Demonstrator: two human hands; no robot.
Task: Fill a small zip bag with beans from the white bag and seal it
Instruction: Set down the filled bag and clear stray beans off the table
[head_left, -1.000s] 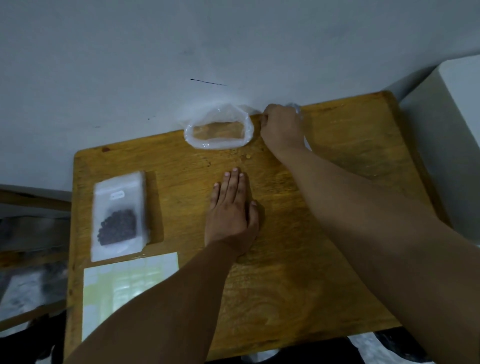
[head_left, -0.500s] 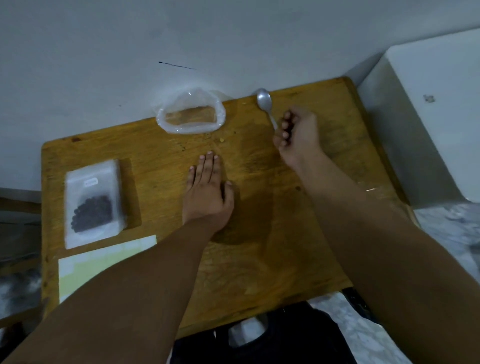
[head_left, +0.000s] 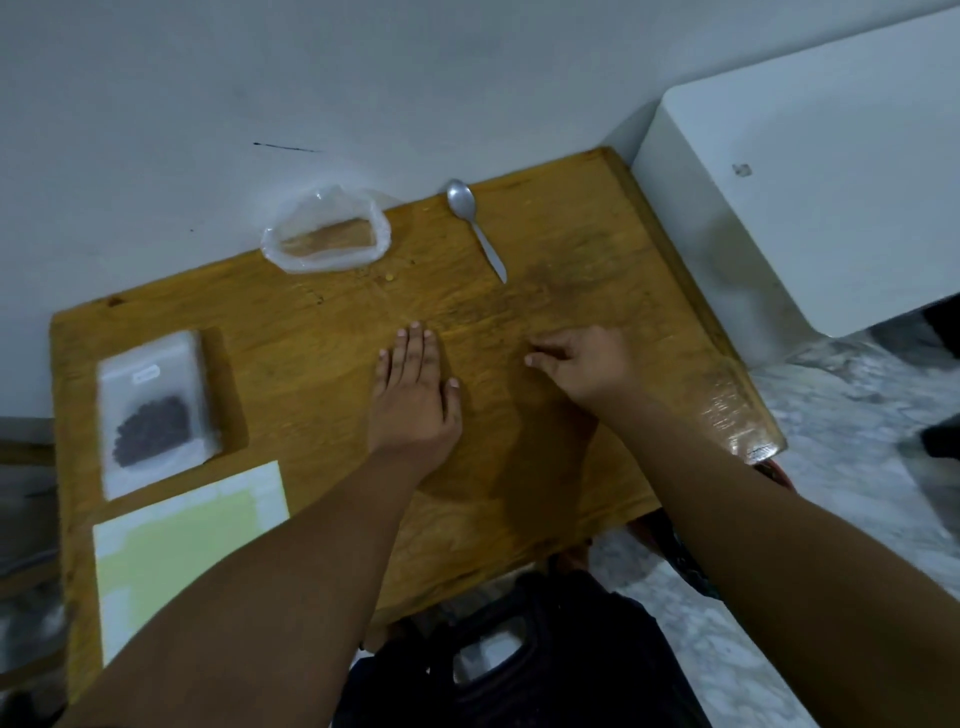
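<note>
White bag (head_left: 156, 410), flat frosted plastic

Honey-brown worktop (head_left: 571, 291), wood grain streaking across it; on the left a frosted white pouch (head_left: 156, 374) showing near-black beans (head_left: 151, 430); near left, a pale green and white sheet (head_left: 182, 540); far edge, a cloudy translucent bag (head_left: 322, 262) and a dull silver spoon (head_left: 470, 218); right, a plain white box (head_left: 810, 197) over grey marbled floor (head_left: 857, 415)
</note>
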